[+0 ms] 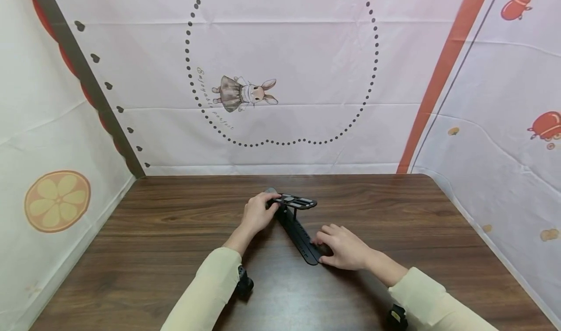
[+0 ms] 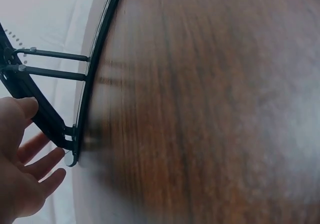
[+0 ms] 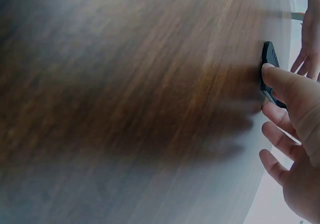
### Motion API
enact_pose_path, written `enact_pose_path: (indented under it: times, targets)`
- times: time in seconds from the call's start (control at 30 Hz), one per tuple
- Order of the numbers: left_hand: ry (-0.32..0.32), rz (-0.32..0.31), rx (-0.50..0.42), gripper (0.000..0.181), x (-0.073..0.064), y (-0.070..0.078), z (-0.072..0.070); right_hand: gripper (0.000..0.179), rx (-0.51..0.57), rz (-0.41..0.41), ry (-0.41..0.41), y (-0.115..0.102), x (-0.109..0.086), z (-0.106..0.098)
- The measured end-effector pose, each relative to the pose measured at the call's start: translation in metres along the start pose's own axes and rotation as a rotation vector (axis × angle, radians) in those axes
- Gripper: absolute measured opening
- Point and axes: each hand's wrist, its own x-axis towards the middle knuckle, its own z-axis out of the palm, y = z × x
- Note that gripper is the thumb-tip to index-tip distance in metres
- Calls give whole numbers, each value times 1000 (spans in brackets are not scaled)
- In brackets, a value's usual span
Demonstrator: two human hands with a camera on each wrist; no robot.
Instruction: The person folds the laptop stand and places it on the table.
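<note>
A black folding stand (image 1: 299, 234), much like a laptop stand, lies diagonally on the table with its long flat base down. Its raised plate (image 1: 302, 203) carries grey pads and slopes above the base. In the left wrist view two thin struts (image 2: 55, 74) join plate and base, which meet at a hinge near the fingertips. My left hand (image 1: 257, 212) pinches the plate near this hinged far end. My right hand (image 1: 344, 247) holds the near end of the base between thumb and fingers; the right wrist view shows the thumb against this black end (image 3: 268, 54).
The dark wooden table (image 1: 184, 272) spreads out around the stand. A printed white cloth (image 1: 307, 78) hangs behind its far edge, with further cloth walls (image 1: 491, 151) along the sides. Each wrist carries a small black camera (image 1: 244, 282).
</note>
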Motion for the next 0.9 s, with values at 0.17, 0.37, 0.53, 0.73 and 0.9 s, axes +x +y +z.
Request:
enact_pose_path:
  times: [0.17, 0.37, 0.53, 0.73, 0.9]
  targets:
    - [2, 13, 7, 26, -1, 2, -2, 42, -11, -29, -23, 0, 2, -1]
    - [42, 44, 73, 23, -7, 11, -6, 39, -17, -61, -14, 0, 3, -1]
    - [69, 76, 80, 19, -12, 20, -10, 38, -28, -69, -3, -1, 3, -1]
    - [95, 79, 58, 19, -13, 22, -8, 37, -10, -52, -19, -1, 3, -2]
    - [107, 77, 47, 18, -13, 22, -6, 37, 1, -47, -18, -2, 2, -2]
